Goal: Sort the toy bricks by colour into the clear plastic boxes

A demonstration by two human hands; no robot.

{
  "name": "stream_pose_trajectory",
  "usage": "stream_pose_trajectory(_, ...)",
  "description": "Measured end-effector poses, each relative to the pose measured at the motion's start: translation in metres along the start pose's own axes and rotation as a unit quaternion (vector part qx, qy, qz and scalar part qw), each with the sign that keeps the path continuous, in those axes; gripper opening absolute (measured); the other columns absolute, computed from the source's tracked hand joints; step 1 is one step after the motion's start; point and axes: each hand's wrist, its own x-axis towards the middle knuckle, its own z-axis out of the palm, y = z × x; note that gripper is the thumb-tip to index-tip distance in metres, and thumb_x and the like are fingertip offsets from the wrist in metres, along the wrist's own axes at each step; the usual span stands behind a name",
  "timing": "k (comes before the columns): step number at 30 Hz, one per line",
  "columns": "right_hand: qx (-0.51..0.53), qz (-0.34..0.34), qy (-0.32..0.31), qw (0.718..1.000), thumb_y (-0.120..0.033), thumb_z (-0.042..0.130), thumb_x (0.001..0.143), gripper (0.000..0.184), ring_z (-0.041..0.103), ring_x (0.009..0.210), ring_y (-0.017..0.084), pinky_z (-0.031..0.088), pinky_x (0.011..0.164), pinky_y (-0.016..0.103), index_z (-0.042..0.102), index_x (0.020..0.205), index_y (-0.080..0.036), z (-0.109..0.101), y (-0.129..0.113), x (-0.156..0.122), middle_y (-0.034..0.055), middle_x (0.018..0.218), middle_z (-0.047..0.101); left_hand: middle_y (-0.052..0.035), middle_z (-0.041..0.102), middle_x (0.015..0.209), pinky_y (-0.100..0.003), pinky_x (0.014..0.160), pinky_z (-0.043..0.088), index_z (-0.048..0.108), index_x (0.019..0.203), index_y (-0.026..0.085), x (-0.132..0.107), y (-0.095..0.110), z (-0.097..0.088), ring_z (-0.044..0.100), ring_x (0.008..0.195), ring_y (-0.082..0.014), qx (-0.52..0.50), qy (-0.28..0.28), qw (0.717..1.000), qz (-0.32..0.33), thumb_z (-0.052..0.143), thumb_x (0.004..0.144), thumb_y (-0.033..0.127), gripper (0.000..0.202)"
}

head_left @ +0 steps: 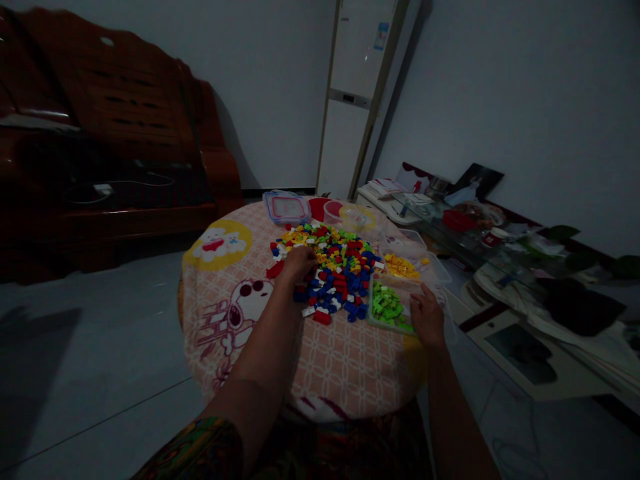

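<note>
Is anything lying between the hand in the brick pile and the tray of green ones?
Only loose bricks: the left hand rests on the mixed pile, whose blue and red pieces spread across to the green-brick tray. Nothing taller stands between. The right hand rests at that tray's near edge.

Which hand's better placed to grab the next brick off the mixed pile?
Probably left. The left hand lies on the left edge of the brick pile. The right hand rests at the rim of the green-brick tray, off the pile.
</note>
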Motion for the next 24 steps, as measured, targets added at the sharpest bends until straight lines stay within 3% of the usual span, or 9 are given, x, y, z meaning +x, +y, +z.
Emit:
stream_pose_trajectory(5,0.004,0.0,0.003,1.0,-0.031,0.047,0.087,0.034,0.069,0.103,0.027,0.051,0.101,0.044,0.076,0.095,-0.016,0.0,0.0,0.0,0.0165,0.144,0.057,-0.005,0.077,0.099,-0.026,0.084,0.049,0.077,0.094,0.019,0.002,0.003,0.001,0.068,0.095,-0.0195,-0.019,0.015,1.0,0.0,0.067,0.077,0.02,0.02)
stream_pose_trajectory(10,0.011,0.005,-0.001,1.0,-0.031,0.045,0.087,0.035,0.066,0.111,0.029,0.048,0.105,0.045,0.076,0.095,-0.016,-0.001,-0.003,0.0,0.018,0.144,0.057,-0.0048,0.076,0.112,-0.025,0.092,0.05,0.077,0.108,0.018,0.003,0.0,-0.005,0.069,0.102,-0.0183,-0.107,0.045,0.993,0.021,0.058,0.079,0.013,0.035)
stream_pose_trajectory(13,0.009,0.011,-0.007,1.0,-0.031,0.044,0.088,0.036,0.066,0.112,0.03,0.048,0.105,0.046,0.076,0.095,-0.015,0.0,-0.003,0.0,0.0193,0.145,0.055,-0.0036,0.077,0.111,-0.029,0.096,0.05,0.077,0.111,0.019,0.002,0.006,-0.007,0.069,0.102,-0.0192,-0.134,0.035,0.99,0.038,0.056,0.082,0.015,0.036)
stream_pose_trajectory(19,0.007,0.001,-0.001,1.0,-0.032,0.046,0.088,0.035,0.069,0.104,0.028,0.051,0.101,0.045,0.076,0.095,-0.016,0.0,0.0,0.001,0.0176,0.144,0.057,-0.004,0.078,0.103,-0.029,0.09,0.052,0.079,0.107,0.019,-0.007,0.054,0.003,0.07,0.095,-0.0197,-0.154,-0.012,0.977,0.147,0.058,0.084,0.021,0.031)
stream_pose_trajectory(24,0.001,-0.009,0.001,1.0,-0.032,0.045,0.088,0.036,0.067,0.111,0.03,0.05,0.102,0.045,0.076,0.094,-0.015,-0.001,0.0,0.001,0.0189,0.143,0.057,-0.0054,0.078,0.103,-0.028,0.089,0.051,0.078,0.104,0.018,-0.026,0.105,0.032,0.07,0.095,-0.0191,-0.171,-0.048,0.948,0.265,0.06,0.086,0.02,0.026)
